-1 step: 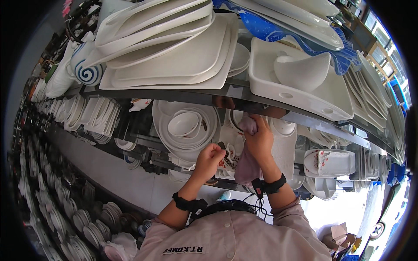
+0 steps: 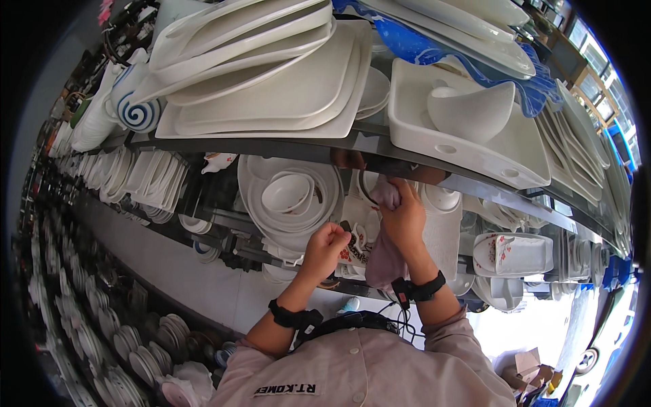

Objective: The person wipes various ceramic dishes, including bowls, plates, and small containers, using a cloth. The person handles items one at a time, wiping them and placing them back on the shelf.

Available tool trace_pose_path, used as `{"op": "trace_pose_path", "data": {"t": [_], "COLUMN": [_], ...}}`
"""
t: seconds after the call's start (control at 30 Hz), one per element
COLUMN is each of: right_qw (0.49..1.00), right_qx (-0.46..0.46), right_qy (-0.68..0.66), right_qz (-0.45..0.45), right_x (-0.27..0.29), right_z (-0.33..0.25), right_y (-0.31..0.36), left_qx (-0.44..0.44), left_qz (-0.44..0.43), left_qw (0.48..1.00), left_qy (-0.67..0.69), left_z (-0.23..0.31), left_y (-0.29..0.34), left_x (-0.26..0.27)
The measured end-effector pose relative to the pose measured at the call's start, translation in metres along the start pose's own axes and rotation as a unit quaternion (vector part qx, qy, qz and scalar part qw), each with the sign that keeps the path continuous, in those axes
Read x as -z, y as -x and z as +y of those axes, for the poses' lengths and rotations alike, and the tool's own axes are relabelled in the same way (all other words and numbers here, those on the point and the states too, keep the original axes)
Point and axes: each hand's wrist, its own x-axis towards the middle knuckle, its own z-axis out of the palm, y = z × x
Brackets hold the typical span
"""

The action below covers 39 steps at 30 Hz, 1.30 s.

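My right hand (image 2: 405, 220) grips a pinkish-grey cloth (image 2: 386, 261), which bunches above the fingers and hangs down past the wrist. It is at the lower shelf, beside a white bowl (image 2: 367, 186) with a dark rim, partly hidden. My left hand (image 2: 324, 252) is closed, thumb and fingertips together; what it holds, if anything, I cannot make out. Just right of its fingertips lie small white dishes with red flower and dark patterns (image 2: 359, 252). Left of the hands stands a stack of round white plates (image 2: 254, 203) with a small bowl (image 2: 287, 193) on top.
The dark upper shelf edge (image 2: 271, 145) runs above my hands. On it stand stacked white platters (image 2: 271, 102), a deep white tray (image 2: 468, 152) and a blue wavy-edged dish (image 2: 413, 44). A flowered rectangular dish (image 2: 519, 254) sits at right. Many plates (image 2: 142, 363) fill the lower left.
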Motion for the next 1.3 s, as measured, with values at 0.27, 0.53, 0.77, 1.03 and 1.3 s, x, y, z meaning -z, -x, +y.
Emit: {"op": "trace_pose_path", "data": {"t": [0.27,0.53,0.77,1.03,1.3], "right_qw": [0.996,0.923,0.888,0.896,0.894], "right_qx": [0.028,-0.095,-0.102,-0.096,-0.11], "right_qy": [-0.075,-0.372,-0.443,-0.421,-0.425], "right_qz": [0.031,0.015,0.069,0.102,0.082], "right_x": [0.012,0.068,0.125,0.162,0.164], "right_z": [0.001,0.015,0.028,0.048,0.046], "right_y": [0.005,0.038,0.074,0.109,0.119], "left_qx": [-0.015,-0.064,-0.117,-0.219,-0.193], "left_qz": [0.004,-0.056,-0.117,-0.15,-0.167], "left_qw": [1.0,0.961,0.931,0.805,0.764], "left_qy": [0.011,-0.264,-0.327,-0.531,-0.592], "left_z": [0.0,0.008,0.0,-0.017,-0.026], "left_y": [-0.003,-0.006,-0.014,-0.019,-0.028], "left_x": [-0.005,-0.047,-0.083,-0.106,-0.108]}}
